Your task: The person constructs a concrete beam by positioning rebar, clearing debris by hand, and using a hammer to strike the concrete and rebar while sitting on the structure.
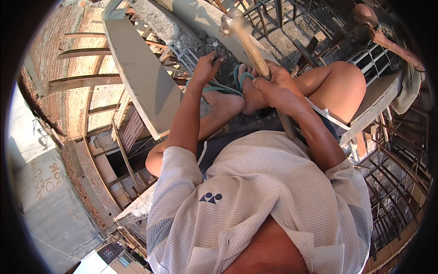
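My right hand (280, 89) is wrapped round the wooden handle of a hammer (253, 54). The hammer's head is raised, up and away from me, and looks blurred. Farther left, my left hand (207, 68) is closed in a pinch over broken concrete. Something dark and slim shows at its fingertips, too small to name for certain. Beneath both hands are my feet in green flip-flops (238, 78), close together in front of my bent knees.
A smooth grey concrete slab (146, 77) slopes on the left. Rough broken concrete (159, 23) lies ahead, beside a long grey beam (200, 18). Steel rebar cages (374, 59) stand at right. Brick walls and timbers show far below left. Another person's arm (401, 55) is at upper right.
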`<state>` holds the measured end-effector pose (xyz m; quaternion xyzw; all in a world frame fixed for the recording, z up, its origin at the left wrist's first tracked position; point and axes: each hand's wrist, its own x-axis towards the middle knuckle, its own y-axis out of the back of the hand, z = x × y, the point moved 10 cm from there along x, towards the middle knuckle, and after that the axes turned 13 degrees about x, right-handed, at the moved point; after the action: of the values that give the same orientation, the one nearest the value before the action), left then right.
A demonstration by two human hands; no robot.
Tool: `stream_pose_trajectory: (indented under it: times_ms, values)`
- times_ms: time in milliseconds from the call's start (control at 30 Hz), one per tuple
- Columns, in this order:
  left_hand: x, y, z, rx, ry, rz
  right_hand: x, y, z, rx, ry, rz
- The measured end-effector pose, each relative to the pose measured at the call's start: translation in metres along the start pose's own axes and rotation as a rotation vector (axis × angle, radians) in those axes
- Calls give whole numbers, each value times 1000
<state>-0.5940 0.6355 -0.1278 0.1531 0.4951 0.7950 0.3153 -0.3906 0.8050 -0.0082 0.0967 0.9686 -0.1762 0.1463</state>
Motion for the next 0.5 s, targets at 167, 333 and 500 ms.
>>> stream_pose_trajectory:
  times_ms: [167, 333, 500]
  values:
    - [-2, 12, 2, -4, -21, 46, -43, 0, -150, 188, 805, 67]
    - [14, 7, 16, 25, 20, 11, 18, -3, -24, -161, 649, 93]
    - [2, -8, -13, 75, 33, 26, 27, 10, 40, -261, 153, 21]
